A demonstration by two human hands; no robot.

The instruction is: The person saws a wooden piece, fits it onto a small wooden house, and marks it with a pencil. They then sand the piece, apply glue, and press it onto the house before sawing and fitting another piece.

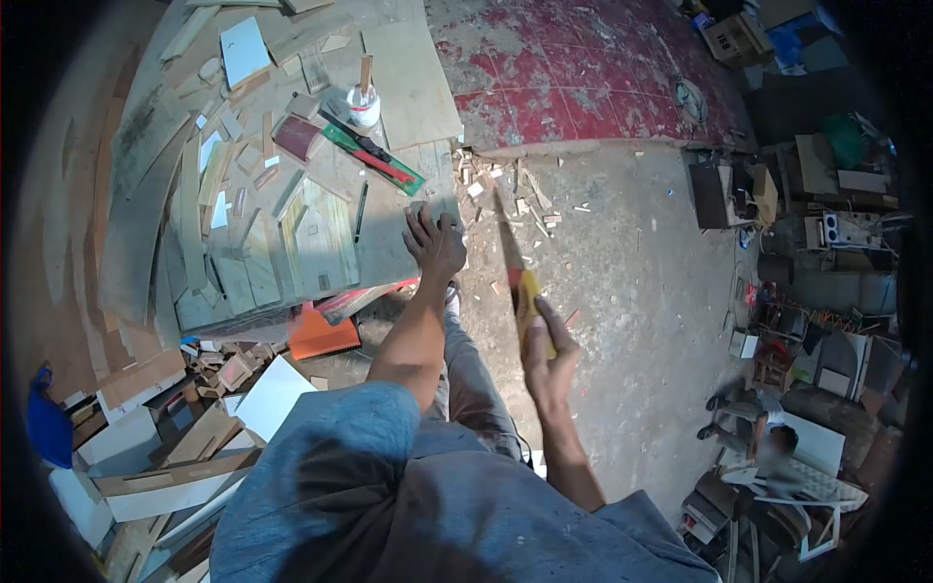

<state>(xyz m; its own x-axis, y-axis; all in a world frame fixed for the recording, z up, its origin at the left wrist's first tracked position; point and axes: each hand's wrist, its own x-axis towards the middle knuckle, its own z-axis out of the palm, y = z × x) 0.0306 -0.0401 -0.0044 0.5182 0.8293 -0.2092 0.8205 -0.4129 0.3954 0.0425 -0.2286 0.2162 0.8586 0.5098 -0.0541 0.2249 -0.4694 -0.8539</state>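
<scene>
My left hand (434, 243) rests at the right edge of the wooden worktable (394, 255), palm down with its fingers apart. Whether a small piece lies under those fingers cannot be made out. My right hand (551, 364) is wrapped round the yellow handle of a handsaw (530, 291). The saw's narrow blade points away from me, over the floor just right of the table edge and apart from it. Near my left hand lie a dark pencil (362, 212) and a green level-like bar (340, 142) with a red-and-black tool (384, 167) across it.
On the table are a white pot (363, 109) with a stick in it, a sanding block (297, 138) and several wood strips. Offcuts (525, 199) litter the floor beside it. Scrap boards (175, 447) pile up at left. Another person (768, 432) sits at far right.
</scene>
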